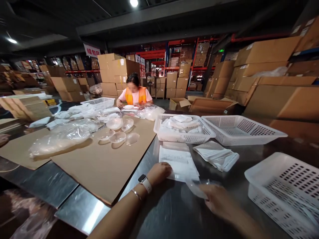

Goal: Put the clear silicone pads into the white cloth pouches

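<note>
My left hand (159,173), with a watch on its wrist, is curled at the left edge of a flat white bag (177,159). Its fingers are closed on that edge, with their tips mostly hidden. My right hand (215,198), blurred by motion, grips a clear plastic dish (195,189) just off the bag's near right corner. Beyond it lies a fanned pile of white bags (219,156). Several similar clear dishes (118,137) sit on the cardboard sheet (109,169) to the left.
Behind the bags stand a white basket (184,136) of white packets and another basket (249,139). A third basket (281,199) is at right. A large clear plastic bag (62,137) rests on cardboard. Across the metal table (164,212), a person in an orange vest (136,96) sits working.
</note>
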`<state>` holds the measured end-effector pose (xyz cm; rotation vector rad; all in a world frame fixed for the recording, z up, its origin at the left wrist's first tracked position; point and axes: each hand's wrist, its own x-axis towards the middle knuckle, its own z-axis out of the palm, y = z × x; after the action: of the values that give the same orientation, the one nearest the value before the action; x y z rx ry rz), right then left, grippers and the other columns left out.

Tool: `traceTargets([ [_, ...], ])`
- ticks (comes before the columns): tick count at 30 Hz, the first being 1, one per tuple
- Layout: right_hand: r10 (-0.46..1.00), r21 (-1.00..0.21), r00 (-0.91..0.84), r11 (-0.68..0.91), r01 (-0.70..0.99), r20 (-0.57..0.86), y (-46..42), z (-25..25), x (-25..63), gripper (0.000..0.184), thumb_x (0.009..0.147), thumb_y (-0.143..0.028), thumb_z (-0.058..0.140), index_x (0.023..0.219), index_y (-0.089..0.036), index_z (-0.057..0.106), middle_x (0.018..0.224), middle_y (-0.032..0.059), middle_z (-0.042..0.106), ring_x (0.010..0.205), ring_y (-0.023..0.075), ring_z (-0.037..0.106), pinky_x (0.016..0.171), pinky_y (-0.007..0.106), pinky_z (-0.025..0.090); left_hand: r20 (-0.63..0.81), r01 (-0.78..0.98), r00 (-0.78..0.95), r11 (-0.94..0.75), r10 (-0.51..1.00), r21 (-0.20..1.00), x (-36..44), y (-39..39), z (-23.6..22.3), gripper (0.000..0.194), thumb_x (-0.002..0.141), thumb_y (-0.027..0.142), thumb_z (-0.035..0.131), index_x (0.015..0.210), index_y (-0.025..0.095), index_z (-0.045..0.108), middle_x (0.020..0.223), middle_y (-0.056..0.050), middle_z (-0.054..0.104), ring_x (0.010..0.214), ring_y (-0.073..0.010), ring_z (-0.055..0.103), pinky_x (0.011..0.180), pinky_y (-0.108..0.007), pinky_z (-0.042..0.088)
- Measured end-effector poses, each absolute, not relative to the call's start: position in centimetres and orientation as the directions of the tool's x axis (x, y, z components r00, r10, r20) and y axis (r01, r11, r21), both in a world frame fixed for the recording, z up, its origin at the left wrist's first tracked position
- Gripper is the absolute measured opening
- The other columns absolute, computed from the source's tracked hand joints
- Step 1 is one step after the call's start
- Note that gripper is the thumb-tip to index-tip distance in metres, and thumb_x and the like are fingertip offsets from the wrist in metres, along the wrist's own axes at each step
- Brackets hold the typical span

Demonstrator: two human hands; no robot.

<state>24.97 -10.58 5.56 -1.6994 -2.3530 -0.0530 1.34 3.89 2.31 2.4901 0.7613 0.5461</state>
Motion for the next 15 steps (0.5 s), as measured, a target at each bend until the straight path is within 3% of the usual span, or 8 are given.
traceTargets([
  [3, 0.93, -0.082, -0.357, 0.364, 0.928, 0.082, -11.1, 5.8, 23.7, 0.034, 0.06, 0.005, 0.043, 0.075, -0.022, 0.058, 0.082, -0.0011, 0.068, 0.076, 0.0179, 0.066, 0.06, 0.025, 0.043, 0.235, 0.489, 0.761, -0.773, 0.604, 0.405, 1.9, 3.4, 2.1, 0.02, 0.088, 0.011, 0.044, 0.077, 0.014, 0.061, 0.085, -0.009, 0.065, 0.083, -0.0197, 0.061, 0.083, -0.032, 0.047],
  [6, 0.837, 0.002, -0.489, 0.504, 0.864, 0.245, -11.0, 5.3, 22.8, 0.027, 0.065, 0.002, 0.042, 0.071, -0.02, 0.056, 0.074, 0.0001, 0.064, 0.067, 0.0172, 0.061, 0.058, 0.028, 0.038, 0.245, 0.523, 0.767, -0.799, 0.593, 0.298, 2.1, 3.2, 2.3, 0.019, 0.088, 0.008, 0.045, 0.08, 0.013, 0.062, 0.084, -0.01, 0.066, 0.08, -0.0214, 0.062, 0.08, -0.034, 0.047],
  [8, 0.697, 0.025, -0.609, 0.65, 0.759, 0.378, -10.7, 4.7, 22.2, 0.023, 0.073, -0.002, 0.04, 0.07, -0.02, 0.055, 0.068, 0.0, 0.062, 0.063, 0.0159, 0.058, 0.06, 0.03, 0.037, 0.259, 0.525, 0.774, -0.814, 0.578, 0.248, 2.0, 3.0, 2.4, 0.018, 0.089, 0.01, 0.046, 0.081, 0.013, 0.062, 0.084, -0.01, 0.066, 0.082, -0.0224, 0.062, 0.081, -0.035, 0.046],
  [11, 0.516, -0.095, -0.704, 0.833, 0.545, 0.488, -10.2, 4.1, 21.4, 0.024, 0.084, -0.007, 0.036, 0.081, -0.02, 0.056, 0.075, -0.0003, 0.067, 0.076, 0.0142, 0.062, 0.071, 0.03, 0.041, 0.272, 0.507, 0.791, -0.836, 0.548, 0.21, 1.9, 2.4, 2.7, 0.018, 0.092, 0.015, 0.046, 0.084, 0.015, 0.062, 0.079, -0.008, 0.065, 0.077, -0.02, 0.061, 0.076, -0.032, 0.045],
  [15, 0.52, -0.346, -0.65, 0.854, 0.388, 0.554, -9.5, 3.2, 21.1, 0.02, 0.091, -0.021, 0.039, 0.083, -0.021, 0.057, 0.082, 0.0015, 0.07, 0.087, 0.013, 0.066, 0.084, 0.03, 0.044, 0.289, 0.415, 0.841, -0.888, 0.457, 0.195, 2.0, 1.6, 2.8, 0.017, 0.093, 0.014, 0.047, 0.085, 0.016, 0.062, 0.081, -0.005, 0.065, 0.076, -0.0169, 0.059, 0.073, -0.027, 0.044],
])
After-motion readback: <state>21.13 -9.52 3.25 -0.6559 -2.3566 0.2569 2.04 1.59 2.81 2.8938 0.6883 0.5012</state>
